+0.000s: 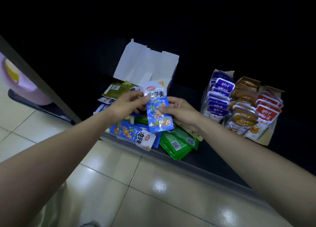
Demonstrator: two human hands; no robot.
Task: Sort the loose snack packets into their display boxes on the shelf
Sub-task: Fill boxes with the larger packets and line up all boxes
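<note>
Hands both pinch one blue packet above shelf pile: left hand at top, right hand mid-edge; open white-flapped box behind.

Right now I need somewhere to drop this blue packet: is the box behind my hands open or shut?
Open. The box has its white lid flap standing up behind the blue packet.

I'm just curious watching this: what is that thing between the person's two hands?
A blue snack packet, seen in the head view. The left hand pinches its upper left edge and the right hand grips its right side.
</note>
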